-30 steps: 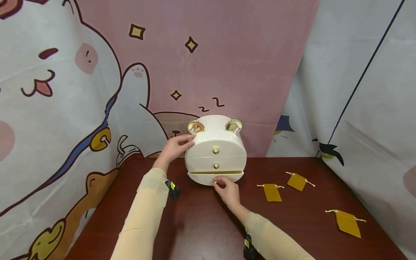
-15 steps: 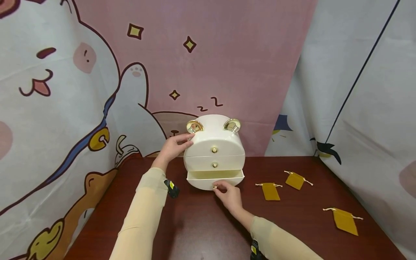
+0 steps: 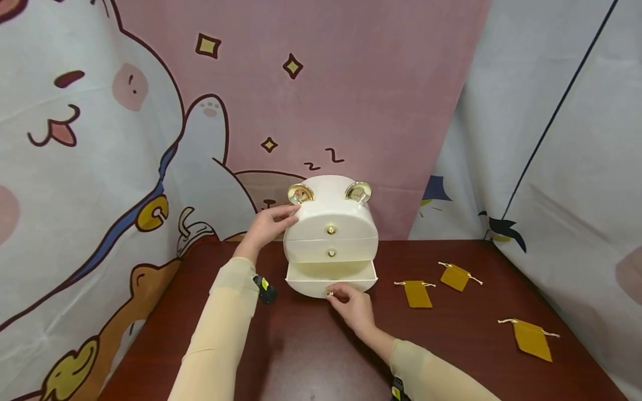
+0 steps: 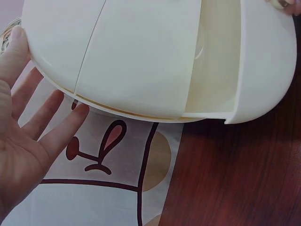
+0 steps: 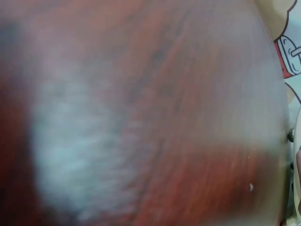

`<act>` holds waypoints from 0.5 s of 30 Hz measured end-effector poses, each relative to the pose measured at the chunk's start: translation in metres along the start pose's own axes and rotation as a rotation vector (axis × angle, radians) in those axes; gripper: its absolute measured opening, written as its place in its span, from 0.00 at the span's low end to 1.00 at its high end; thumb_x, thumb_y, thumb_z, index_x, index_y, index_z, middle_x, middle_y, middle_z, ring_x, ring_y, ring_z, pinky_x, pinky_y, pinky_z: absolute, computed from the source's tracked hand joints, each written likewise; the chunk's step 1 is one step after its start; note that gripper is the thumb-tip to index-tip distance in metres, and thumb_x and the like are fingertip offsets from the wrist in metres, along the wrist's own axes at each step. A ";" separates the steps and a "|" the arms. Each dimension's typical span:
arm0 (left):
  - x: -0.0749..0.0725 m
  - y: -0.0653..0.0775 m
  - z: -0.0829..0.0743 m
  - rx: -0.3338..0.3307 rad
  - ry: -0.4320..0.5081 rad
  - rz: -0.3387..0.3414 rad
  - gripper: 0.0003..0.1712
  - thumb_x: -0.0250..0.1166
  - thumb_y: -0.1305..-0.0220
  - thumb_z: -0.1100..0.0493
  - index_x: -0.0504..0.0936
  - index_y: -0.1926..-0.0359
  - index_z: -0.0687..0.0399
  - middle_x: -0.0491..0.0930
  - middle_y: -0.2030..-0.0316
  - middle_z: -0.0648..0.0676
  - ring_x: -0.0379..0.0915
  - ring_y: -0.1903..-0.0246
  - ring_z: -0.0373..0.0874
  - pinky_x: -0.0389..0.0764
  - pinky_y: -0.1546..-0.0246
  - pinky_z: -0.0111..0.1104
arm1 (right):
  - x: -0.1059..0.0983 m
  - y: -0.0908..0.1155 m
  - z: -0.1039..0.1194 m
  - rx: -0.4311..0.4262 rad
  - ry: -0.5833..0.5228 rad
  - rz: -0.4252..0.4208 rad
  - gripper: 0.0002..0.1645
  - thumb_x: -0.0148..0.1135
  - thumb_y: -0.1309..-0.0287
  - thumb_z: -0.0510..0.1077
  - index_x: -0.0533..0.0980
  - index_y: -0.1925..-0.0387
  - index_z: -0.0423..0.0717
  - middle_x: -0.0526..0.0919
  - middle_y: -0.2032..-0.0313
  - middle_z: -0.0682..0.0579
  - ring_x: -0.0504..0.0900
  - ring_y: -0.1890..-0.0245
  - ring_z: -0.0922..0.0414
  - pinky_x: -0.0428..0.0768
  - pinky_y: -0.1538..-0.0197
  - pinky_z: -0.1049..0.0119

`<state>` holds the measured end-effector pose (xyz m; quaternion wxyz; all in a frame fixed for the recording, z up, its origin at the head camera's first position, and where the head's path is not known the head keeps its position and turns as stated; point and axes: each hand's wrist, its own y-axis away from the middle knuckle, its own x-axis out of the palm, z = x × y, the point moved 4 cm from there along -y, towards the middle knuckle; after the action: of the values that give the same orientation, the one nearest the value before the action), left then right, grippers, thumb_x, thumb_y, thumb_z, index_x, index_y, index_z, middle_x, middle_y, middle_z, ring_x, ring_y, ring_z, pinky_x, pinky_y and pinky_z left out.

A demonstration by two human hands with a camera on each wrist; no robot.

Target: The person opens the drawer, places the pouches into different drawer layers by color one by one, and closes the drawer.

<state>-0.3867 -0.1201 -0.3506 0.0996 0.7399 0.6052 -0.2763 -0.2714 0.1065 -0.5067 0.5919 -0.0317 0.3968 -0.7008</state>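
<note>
A white storage box [image 3: 331,220] with rounded sides, gold ear-like discs and small gold knobs stands at the back of the table. Its bottom drawer [image 3: 351,271] is pulled out, and the inside that shows is bare. My right hand [image 3: 355,309] pinches the knob [image 3: 330,293] of that drawer between thumb and fingers. On the box's upper left side rests my left hand [image 3: 268,228]; in the left wrist view its fingers [image 4: 63,129] are spread and fairly straight along the edge. The two upper drawers are closed.
Three mustard drawstring pouches [image 3: 417,294], [image 3: 455,277], [image 3: 533,340] lie on the right of the dark red-brown table [image 3: 311,356]. A printed cartoon cloth [image 3: 381,100] hangs close behind the box.
The bottom drawer has slid out toward me, from a narrow gap to well open, with my right hand moving along on its knob. My left hand stays at the box's side.
</note>
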 end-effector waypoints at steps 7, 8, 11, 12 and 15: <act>0.000 -0.001 0.001 -0.002 -0.002 0.002 0.26 0.67 0.35 0.42 0.80 0.37 0.38 0.73 0.35 0.48 0.73 0.43 0.50 0.77 0.46 0.47 | -0.005 0.008 0.004 -0.019 0.007 0.005 0.13 0.79 0.55 0.35 0.87 0.67 0.53 0.88 0.70 0.60 0.86 0.68 0.63 0.80 0.65 0.73; 0.000 0.000 0.001 -0.005 -0.002 0.002 0.26 0.67 0.35 0.42 0.80 0.37 0.38 0.73 0.35 0.49 0.73 0.43 0.50 0.77 0.46 0.47 | -0.006 0.009 0.004 -0.019 0.007 0.005 0.13 0.79 0.55 0.36 0.87 0.67 0.54 0.88 0.70 0.61 0.86 0.69 0.64 0.80 0.65 0.74; 0.000 0.000 0.000 -0.007 0.000 0.003 0.26 0.67 0.35 0.42 0.80 0.37 0.38 0.72 0.35 0.49 0.73 0.42 0.50 0.76 0.45 0.47 | -0.007 0.013 0.006 -0.034 0.010 0.003 0.15 0.79 0.56 0.35 0.87 0.67 0.55 0.88 0.70 0.63 0.86 0.69 0.66 0.79 0.66 0.75; 0.000 0.000 0.000 -0.006 -0.001 0.003 0.26 0.67 0.35 0.42 0.80 0.37 0.38 0.72 0.35 0.49 0.73 0.42 0.50 0.76 0.45 0.47 | -0.008 0.014 0.006 -0.039 0.008 0.004 0.15 0.79 0.56 0.35 0.87 0.66 0.55 0.88 0.70 0.63 0.85 0.69 0.66 0.80 0.66 0.75; 0.000 0.000 0.000 -0.001 -0.003 0.002 0.26 0.67 0.35 0.42 0.80 0.37 0.38 0.73 0.35 0.48 0.73 0.43 0.50 0.76 0.45 0.47 | -0.009 0.018 0.008 -0.055 0.011 0.012 0.15 0.79 0.55 0.35 0.87 0.66 0.55 0.88 0.69 0.63 0.86 0.69 0.66 0.81 0.66 0.73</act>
<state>-0.3870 -0.1207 -0.3506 0.1012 0.7402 0.6044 -0.2769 -0.2506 0.1103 -0.5082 0.5927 -0.0414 0.4194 -0.6864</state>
